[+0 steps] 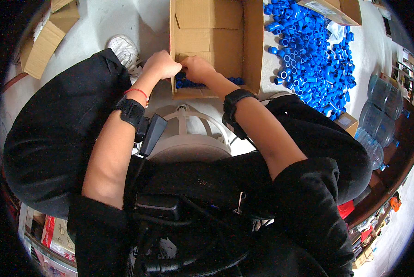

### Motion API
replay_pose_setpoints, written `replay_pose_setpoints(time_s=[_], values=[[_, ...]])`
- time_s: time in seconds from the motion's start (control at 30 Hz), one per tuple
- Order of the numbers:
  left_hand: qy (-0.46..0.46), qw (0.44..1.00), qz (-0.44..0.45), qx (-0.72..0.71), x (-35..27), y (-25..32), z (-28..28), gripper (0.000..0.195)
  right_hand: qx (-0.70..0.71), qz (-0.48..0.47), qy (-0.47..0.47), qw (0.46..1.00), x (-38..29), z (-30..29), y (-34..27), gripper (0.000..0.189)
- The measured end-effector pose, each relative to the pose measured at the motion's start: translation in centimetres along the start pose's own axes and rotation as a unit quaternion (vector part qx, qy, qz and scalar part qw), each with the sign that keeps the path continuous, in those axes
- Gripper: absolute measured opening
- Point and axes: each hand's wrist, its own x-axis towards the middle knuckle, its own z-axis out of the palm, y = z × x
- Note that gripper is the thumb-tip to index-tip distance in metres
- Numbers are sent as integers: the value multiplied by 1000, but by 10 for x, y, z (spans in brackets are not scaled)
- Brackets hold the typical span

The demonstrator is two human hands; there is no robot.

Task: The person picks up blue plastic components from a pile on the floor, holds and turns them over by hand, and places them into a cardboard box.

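Observation:
An open cardboard box (227, 45) lies on the floor before me. Several blue plastic pipe fittings (189, 83) line its near end, partly covered by my right hand. My left hand (162, 64) is curled at the outer side of the box's left wall. Inside that wall, my right hand (198, 69) has its fingers bent towards the left one. Their fingertips nearly meet at the wall's top edge. Whatever may be pinched there is hidden by the fingers. Black straps with devices circle both forearms.
To the right of the box spreads a large heap of blue pipe fittings (311, 55) on the floor. Another cardboard box (345, 12) stands at its far end. Clear plastic water bottles (380, 107) lie farther right. A round stool (193, 145) is between my legs. Opened cardboard (46, 46) sits left.

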Motion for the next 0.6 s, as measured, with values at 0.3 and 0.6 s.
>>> replay_pose_setpoints(time_s=[0.3, 0.6], values=[[20, 999, 11, 23, 5, -5, 5, 28, 53, -44, -20, 997, 1, -11, 15, 34], [-3, 1000, -2, 11, 4, 0, 1, 28, -42, -128, -18, 991, -1, -5, 20, 33]])
